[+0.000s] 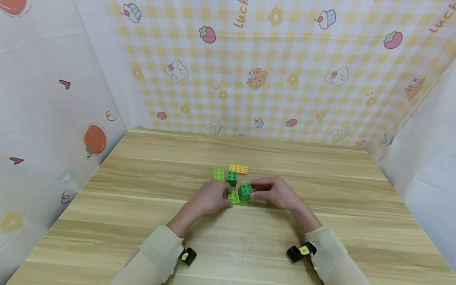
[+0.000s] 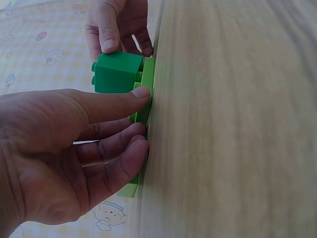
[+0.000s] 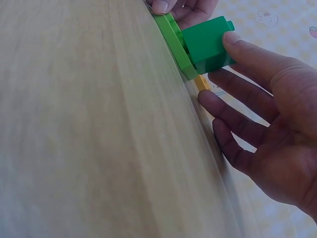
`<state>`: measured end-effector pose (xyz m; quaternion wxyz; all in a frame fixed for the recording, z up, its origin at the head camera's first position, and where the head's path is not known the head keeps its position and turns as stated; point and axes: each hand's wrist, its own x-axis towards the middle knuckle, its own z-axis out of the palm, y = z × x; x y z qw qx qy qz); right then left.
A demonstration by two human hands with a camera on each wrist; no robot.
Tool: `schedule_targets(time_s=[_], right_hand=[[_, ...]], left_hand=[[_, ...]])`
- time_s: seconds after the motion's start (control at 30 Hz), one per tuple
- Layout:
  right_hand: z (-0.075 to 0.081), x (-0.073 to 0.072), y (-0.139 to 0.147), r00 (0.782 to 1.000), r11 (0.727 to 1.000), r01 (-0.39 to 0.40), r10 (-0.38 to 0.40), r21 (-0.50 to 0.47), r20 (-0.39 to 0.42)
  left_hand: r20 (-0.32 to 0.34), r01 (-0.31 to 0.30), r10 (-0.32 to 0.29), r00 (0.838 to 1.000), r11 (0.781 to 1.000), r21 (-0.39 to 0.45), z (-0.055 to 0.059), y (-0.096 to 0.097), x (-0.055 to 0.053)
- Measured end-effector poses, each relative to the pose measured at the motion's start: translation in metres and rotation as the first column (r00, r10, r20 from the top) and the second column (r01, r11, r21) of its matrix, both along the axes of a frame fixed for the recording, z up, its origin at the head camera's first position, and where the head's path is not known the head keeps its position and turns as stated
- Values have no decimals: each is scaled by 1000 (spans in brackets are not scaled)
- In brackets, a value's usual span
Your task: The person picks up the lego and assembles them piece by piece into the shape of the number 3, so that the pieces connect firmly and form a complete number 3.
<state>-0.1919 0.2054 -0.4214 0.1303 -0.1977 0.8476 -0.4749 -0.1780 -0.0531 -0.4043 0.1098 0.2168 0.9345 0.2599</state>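
Observation:
A flat light green brick (image 1: 233, 198) lies on the table, its left end pinched between the thumb and fingers of my left hand (image 1: 212, 196). Over its right end stands a tall dark green brick (image 1: 246, 191), whose upper part my right hand (image 1: 276, 192) grips between thumb and fingers. The right wrist view shows this dark green brick (image 3: 208, 42) a little tilted against the light green brick (image 3: 176, 47), with a narrow gap at their joint. From the left wrist, the left thumb rests across the light green brick (image 2: 147, 74), hiding part of it.
Just beyond the hands are a second dark green brick (image 1: 232, 179), another light green brick (image 1: 219, 174) and a flat yellow brick (image 1: 238, 169). The wooden table (image 1: 320, 174) ends at a patterned cloth backdrop (image 1: 228, 79). Cloth walls stand at both sides.

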Motion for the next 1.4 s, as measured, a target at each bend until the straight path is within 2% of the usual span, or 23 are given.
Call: schedule_targets(time_s=[0.5,0.8,1.4], right_hand=[[2,2,-2,1000,1000,1,0,26,-26],[2,1,-4,998,999,-31,33,35,-61],[5,1,-5,996,998,-52,54,36,-72]], left_hand=[[-9,1,-1,1000,1000,-6,-1,-1,0],[-3,-6,6,1000,1000,-1,-1,-1,0],[-14,-1,1,1000,1000,0,-1,0,0]])
